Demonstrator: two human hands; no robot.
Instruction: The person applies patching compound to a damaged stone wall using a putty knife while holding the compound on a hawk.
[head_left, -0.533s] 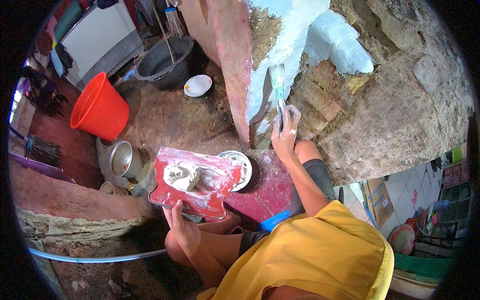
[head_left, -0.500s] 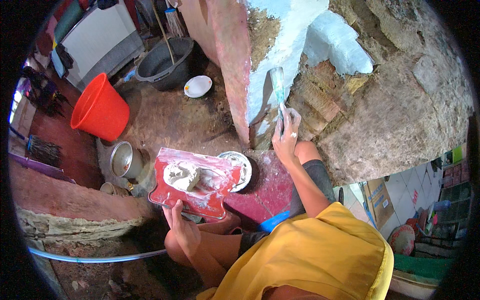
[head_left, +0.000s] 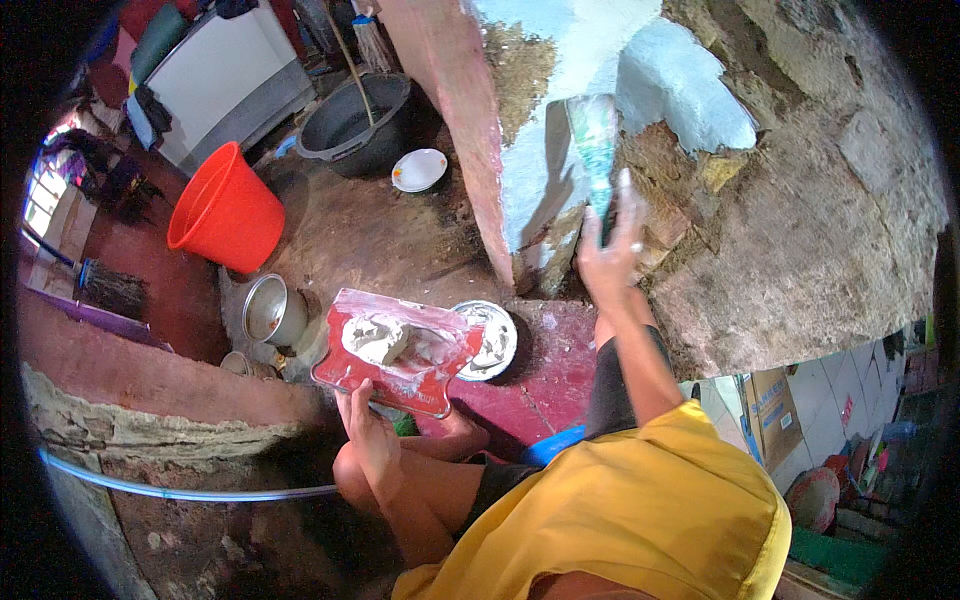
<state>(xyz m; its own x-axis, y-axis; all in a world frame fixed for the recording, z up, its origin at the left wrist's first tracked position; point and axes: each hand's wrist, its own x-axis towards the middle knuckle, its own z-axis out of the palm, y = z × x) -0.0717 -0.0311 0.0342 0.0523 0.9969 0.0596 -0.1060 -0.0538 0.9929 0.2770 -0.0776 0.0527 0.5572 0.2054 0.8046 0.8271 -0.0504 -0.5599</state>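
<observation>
My right hand (head_left: 612, 262) grips the dark handle of a putty knife (head_left: 594, 140), its fingers loosely stretched along it and a little blurred. The wide, paint-smeared blade points up in front of the wall corner coated with white plaster (head_left: 530, 190); whether it touches cannot be told. Low on the left, my left hand (head_left: 370, 425) is closed on the near edge of a red board (head_left: 437, 396), held about level. On this board sit a lump of white putty (head_left: 375, 340) and smears of it. Just right of the board stands a bowl (head_left: 511, 360) with white putty inside.
Rough bare stone wall (head_left: 800, 240) fills the right side. A red bucket (head_left: 225, 215), a black tub (head_left: 340, 140), a white plate (head_left: 419, 170) and a metal pot (head_left: 276, 310) stand at the left. A pale hose (head_left: 190, 492) runs along the lower left; a cardboard box (head_left: 775, 415) is at lower right.
The putty knife has moved slightly right and turned, showing its blade broadside rather than narrow. My right-hand fingers have straightened. The view has shifted a little; my left hand still holds the board.
</observation>
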